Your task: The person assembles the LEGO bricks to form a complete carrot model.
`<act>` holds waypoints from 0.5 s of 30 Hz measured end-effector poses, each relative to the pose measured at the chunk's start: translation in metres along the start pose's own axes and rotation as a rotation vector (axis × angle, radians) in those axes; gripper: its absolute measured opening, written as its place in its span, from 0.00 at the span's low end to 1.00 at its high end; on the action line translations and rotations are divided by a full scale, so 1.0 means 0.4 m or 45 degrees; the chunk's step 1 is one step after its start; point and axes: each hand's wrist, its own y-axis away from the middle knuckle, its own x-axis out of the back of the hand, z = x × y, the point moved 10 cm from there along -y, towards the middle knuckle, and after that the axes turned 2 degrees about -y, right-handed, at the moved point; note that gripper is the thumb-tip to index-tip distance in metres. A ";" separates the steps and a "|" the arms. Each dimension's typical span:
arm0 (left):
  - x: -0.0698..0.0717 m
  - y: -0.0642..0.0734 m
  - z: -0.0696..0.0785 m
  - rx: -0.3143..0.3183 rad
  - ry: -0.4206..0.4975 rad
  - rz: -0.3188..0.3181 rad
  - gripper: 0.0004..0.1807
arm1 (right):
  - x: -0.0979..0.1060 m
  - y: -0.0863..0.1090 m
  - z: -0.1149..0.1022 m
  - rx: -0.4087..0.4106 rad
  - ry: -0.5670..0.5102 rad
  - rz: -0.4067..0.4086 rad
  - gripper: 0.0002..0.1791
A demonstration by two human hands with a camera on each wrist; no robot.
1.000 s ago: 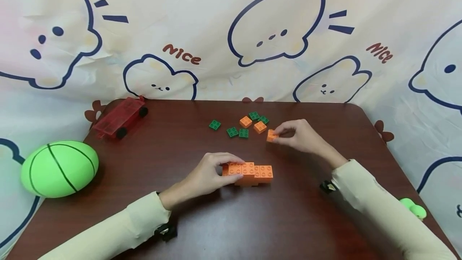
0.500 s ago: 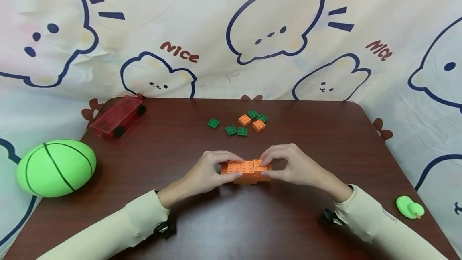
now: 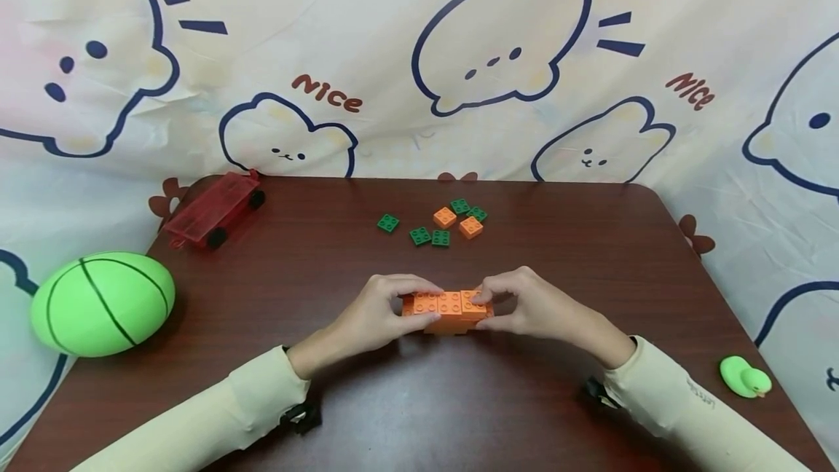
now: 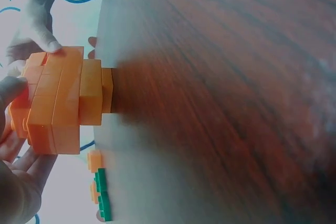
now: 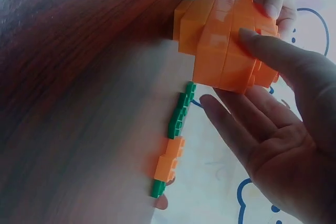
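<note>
L hand [image 3: 376,315] hides pt of orange stack [image 3: 449,304]; R sleeve txt [image 3: 701,393] illegible.

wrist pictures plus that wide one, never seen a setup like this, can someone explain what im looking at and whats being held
There is no robot here, just a person's two bare hands. The wide picture is taken from the person's head, looking forward and down. The other two come from the wrists, one each, so the table looks turned sideways in them.

The left hand and right hand pinch opposite ends of one stack of orange bricks, narrower at its bottom.

Beyond it lie five loose green bricks and two loose orange bricks. On the left are a green ball and a see-through red toy cart; on the right, a small green duck.
</note>
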 end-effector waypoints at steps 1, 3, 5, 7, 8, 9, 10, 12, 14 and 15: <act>0.000 0.000 0.000 -0.003 0.003 0.002 0.15 | -0.001 -0.001 -0.002 0.008 0.000 -0.001 0.13; -0.001 0.001 -0.001 0.004 0.015 0.004 0.15 | -0.002 -0.003 -0.005 0.011 0.004 -0.001 0.13; -0.001 0.001 -0.002 0.003 0.019 0.010 0.15 | -0.003 -0.004 -0.007 0.005 0.013 0.000 0.12; 0.000 0.000 0.000 -0.004 0.015 0.018 0.15 | -0.003 -0.005 -0.007 -0.005 0.021 0.002 0.12; 0.000 0.000 0.001 -0.002 0.015 0.020 0.15 | -0.002 -0.005 -0.007 -0.006 0.030 0.005 0.12; 0.001 0.000 0.002 -0.005 0.015 0.023 0.15 | -0.002 -0.006 -0.008 -0.004 0.035 0.007 0.11; 0.002 0.000 0.003 -0.010 0.010 0.025 0.15 | -0.002 -0.005 -0.007 -0.003 0.034 0.010 0.11; 0.003 0.001 0.003 -0.008 0.008 0.024 0.15 | -0.003 -0.005 -0.007 0.002 0.028 0.008 0.11; 0.003 0.000 0.003 -0.009 0.010 0.020 0.15 | -0.002 -0.004 -0.007 0.006 0.023 0.006 0.11; 0.003 0.000 0.003 -0.010 0.010 0.020 0.15 | -0.002 -0.004 -0.006 0.007 0.019 0.005 0.11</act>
